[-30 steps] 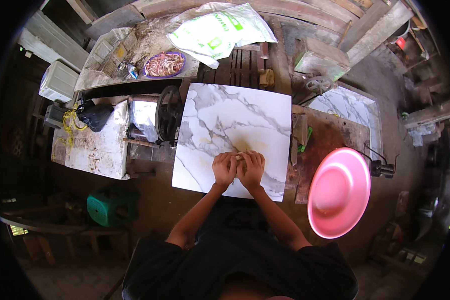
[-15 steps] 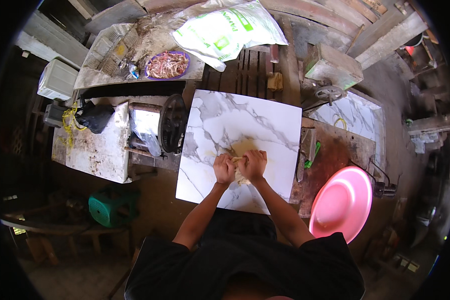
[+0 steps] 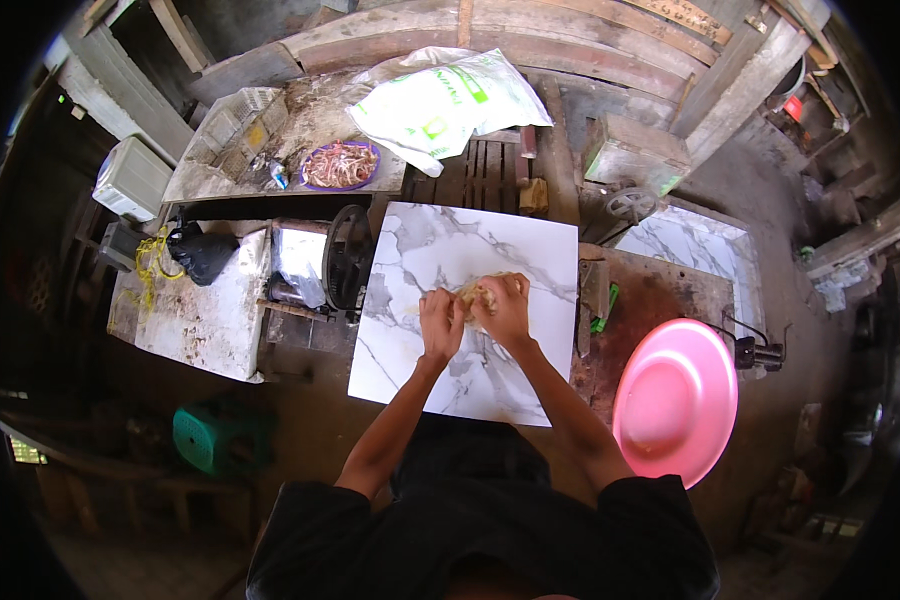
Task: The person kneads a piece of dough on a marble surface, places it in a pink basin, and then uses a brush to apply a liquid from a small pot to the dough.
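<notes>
On a white, grey-veined marble-look slab [image 3: 410,340] in front of me lies a pale yellowish, soft clump [image 3: 473,294], crumpled and stringy; whether it is dough or noodles I cannot tell. My left hand [image 3: 441,318] has its fingers curled against the clump's left side. Wrapped over its right side is my right hand [image 3: 504,306]. Both palms face down, and the fingers hide much of the clump. Pale smears mark the slab around them.
Left of the slab stands a machine with a black wheel [image 3: 347,258]. A pink basin [image 3: 670,400] is at right, near a green-handled tool [image 3: 604,308]. Beyond are a white sack [image 3: 450,105], a purple plate of reddish strips [image 3: 340,165] and a hand wheel [image 3: 631,206]. A green stool [image 3: 205,438] stands lower left.
My hands have moved slightly farther up the slab and apart. The clump, mostly under and below my fists before, now bunches between my fingertips. The view has shifted a little.
</notes>
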The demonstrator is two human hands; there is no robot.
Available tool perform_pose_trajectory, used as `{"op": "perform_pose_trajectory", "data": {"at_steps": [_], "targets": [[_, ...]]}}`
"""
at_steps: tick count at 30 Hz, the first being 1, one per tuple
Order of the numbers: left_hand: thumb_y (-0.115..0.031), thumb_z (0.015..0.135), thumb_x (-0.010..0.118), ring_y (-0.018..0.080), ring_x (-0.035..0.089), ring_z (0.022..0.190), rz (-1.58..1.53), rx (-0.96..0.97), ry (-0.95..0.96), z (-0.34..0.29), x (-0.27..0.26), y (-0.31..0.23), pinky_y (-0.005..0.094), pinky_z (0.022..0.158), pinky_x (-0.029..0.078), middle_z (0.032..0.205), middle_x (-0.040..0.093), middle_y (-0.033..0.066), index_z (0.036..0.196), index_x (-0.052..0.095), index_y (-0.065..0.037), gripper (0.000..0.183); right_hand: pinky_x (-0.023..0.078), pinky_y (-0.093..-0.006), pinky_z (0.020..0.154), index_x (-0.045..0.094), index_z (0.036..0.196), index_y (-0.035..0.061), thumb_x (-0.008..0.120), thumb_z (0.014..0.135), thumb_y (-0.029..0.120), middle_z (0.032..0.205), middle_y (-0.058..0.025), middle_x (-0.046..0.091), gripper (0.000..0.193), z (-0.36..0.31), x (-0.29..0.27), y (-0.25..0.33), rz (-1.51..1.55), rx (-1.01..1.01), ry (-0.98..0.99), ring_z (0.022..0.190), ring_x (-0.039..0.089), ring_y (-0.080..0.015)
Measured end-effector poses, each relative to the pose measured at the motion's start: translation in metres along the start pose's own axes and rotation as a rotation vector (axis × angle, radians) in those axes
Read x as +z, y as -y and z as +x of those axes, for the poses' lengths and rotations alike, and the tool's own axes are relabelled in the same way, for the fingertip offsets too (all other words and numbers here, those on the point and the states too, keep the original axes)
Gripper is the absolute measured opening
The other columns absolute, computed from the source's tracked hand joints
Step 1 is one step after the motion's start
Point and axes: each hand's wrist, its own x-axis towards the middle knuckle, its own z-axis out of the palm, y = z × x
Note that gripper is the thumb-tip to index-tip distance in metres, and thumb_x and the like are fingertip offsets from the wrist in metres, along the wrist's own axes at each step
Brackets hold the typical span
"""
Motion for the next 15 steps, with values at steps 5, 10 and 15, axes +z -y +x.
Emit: {"op": "perform_pose_trajectory", "data": {"at_steps": [5,10,15], "targets": [[-0.013,0.077,0.048,0.028,0.046,0.076,-0.098,-0.14,0.124,-0.03,0.002,0.014,0.0379,0.071,0.033,0.078,0.05,0.0113,0.085,0.05,-0.002,0.014,0.03,-0.0383,0.08,0.052,0.09,0.0083,0.058,0.067,0.01,0.076,-0.0049,0.054,0.023,-0.049,-0.006,-0.005,0.091,0.151,0.267,0.08,0.048,-0.0237],[-0.016,0.079,0.046,0.0293,0.044,0.099,0.129,0.095,0.134,-0.027,0.012,0.005,0.038,0.087,0.034,0.109,0.048,0.015,0.107,0.048,-0.002,0.032,0.029,-0.0401,0.086,0.052,0.101,0.007,0.053,0.074,0.019,0.109,-0.0112,0.047,0.03,-0.057,-0.001,-0.004,-0.124,0.154,0.019,0.101,0.042,-0.0266],[-0.015,0.08,0.044,0.0289,0.048,0.094,0.105,0.081,0.15,-0.035,0.027,0.008,0.0375,0.083,0.038,0.104,0.052,0.0126,0.102,0.052,-0.002,0.026,0.027,-0.042,0.09,0.052,0.103,0.0065,0.049,0.076,0.023,0.109,-0.0119,0.048,0.032,-0.058,0.01,-0.01,-0.114,0.16,0.169,0.103,0.042,-0.0281]]}}
